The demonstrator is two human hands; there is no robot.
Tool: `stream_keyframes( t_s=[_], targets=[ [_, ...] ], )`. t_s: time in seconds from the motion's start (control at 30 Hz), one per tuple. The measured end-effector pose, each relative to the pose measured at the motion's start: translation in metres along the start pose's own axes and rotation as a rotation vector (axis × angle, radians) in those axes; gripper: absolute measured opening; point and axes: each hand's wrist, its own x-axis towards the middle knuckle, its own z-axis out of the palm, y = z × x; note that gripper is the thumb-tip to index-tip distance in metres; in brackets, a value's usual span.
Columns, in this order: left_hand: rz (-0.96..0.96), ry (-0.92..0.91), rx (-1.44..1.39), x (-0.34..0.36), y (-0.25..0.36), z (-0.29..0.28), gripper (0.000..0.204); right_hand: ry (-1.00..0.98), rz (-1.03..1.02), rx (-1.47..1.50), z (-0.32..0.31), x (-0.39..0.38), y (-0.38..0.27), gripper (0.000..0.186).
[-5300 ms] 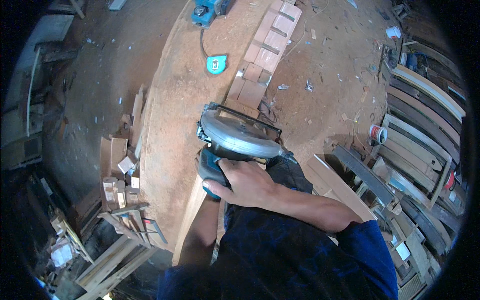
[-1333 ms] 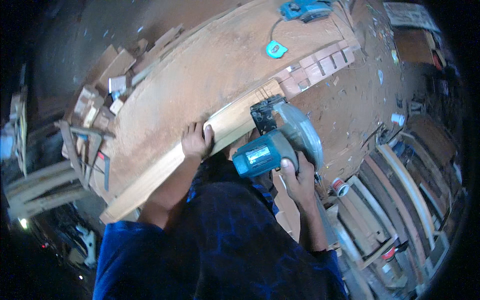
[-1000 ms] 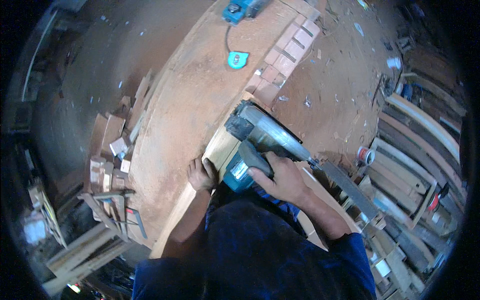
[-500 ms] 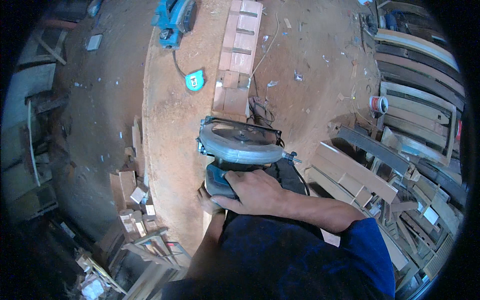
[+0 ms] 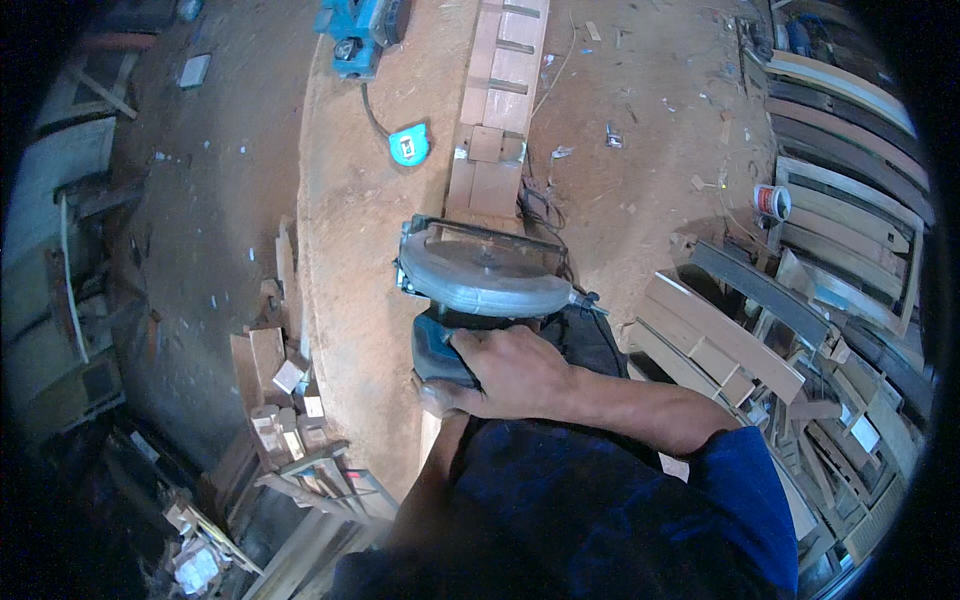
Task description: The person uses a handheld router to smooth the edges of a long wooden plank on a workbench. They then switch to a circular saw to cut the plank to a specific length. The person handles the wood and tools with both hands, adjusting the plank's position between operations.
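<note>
My right hand [image 5: 515, 370] is wrapped round the rear handle of a circular saw [image 5: 485, 285] with a grey blade guard and a blue-and-black body. The saw lies across a long wooden board [image 5: 487, 192] with several dark slots. Low beside the saw handle is my left hand [image 5: 436, 400], close to the near end of a pale wood strip [image 5: 429, 440]. Most of its fingers are hidden under the saw and my right hand, so its grip does not show. The blade's lower edge is out of sight.
On the brown workbench [image 5: 350, 240] lie a teal tape measure [image 5: 409, 145] and a blue power planer [image 5: 357, 40]. Wood offcuts [image 5: 285, 375] pile up at the left. Planks [image 5: 720, 340] and a white bucket [image 5: 772, 202] stand at the right. A dark cord [image 5: 540, 208] trails beyond the saw.
My view has shifted, so the bench things sit a little right and higher. The saw has moved slightly nearer along the board. My left hand is now more hidden beneath the right.
</note>
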Motion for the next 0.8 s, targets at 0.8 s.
stream_keyframes(
  t_s=[0.8],
  targets=[
    [-0.071, 0.113, -0.043, 0.009, 0.024, -0.006, 0.038, 0.274, 0.034, -0.095, -0.017, -0.119, 0.018, 0.057]
  ],
)
